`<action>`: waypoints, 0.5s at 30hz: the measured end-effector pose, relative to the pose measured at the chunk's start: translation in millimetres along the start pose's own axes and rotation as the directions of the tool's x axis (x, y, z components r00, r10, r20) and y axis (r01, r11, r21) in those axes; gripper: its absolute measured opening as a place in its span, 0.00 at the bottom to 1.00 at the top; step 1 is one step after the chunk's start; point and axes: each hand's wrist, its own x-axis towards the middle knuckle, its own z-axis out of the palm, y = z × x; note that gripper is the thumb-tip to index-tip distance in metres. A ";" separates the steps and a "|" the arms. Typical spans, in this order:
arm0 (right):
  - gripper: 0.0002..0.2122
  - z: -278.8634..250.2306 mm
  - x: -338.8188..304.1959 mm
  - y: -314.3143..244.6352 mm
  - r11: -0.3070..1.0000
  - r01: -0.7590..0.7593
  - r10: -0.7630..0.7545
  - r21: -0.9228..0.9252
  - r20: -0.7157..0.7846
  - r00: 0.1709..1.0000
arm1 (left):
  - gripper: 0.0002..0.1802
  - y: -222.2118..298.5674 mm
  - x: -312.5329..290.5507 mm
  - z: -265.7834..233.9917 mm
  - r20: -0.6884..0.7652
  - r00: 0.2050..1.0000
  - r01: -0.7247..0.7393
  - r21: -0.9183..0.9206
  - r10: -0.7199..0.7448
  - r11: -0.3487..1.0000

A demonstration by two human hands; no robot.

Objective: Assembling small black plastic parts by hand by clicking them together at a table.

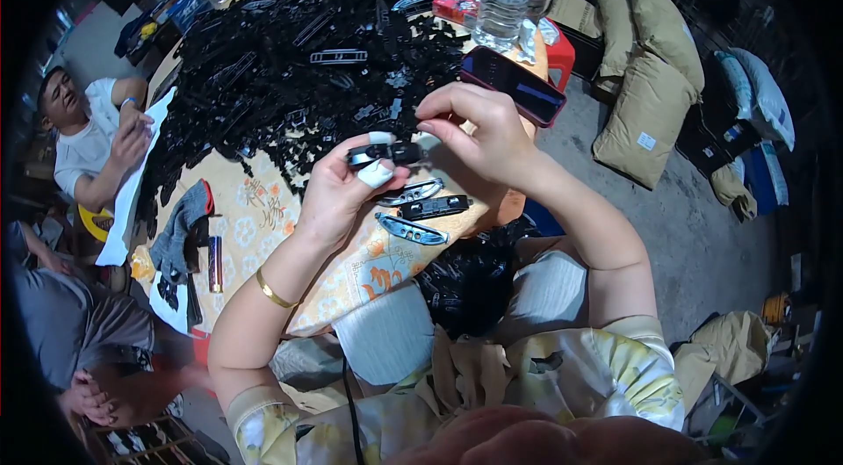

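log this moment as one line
left hand: holding black part | right hand: nearby, contents unclear | table: heap of black pieces

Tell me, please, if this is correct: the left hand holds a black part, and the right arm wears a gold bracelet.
Not quite: the head view shows the gold bracelet on the left arm. The left hand does hold a black part.
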 end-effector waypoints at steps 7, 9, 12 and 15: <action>0.09 14.2 -5.7 -14.9 0.969 0.244 -0.243 -0.026 0.036 0.969 | 0.19 -4.7 1.5 -4.4 0.061 0.997 -0.035 -0.011 0.036 0.999; 0.10 15.7 -5.3 -15.7 0.953 0.288 -0.287 -0.093 0.020 0.958 | 0.19 -6.3 1.4 -5.3 0.056 0.997 -0.048 -0.009 0.048 0.999; 0.09 17.7 -6.1 -15.4 0.927 0.328 -0.332 -0.181 0.011 0.943 | 0.20 -8.4 2.2 -6.4 0.053 0.996 -0.063 -0.045 0.066 0.997; 0.12 18.5 -8.2 -14.1 0.894 0.378 -0.371 -0.241 0.074 0.926 | 0.21 -10.0 2.9 -7.5 0.038 0.996 -0.079 -0.038 0.080 0.996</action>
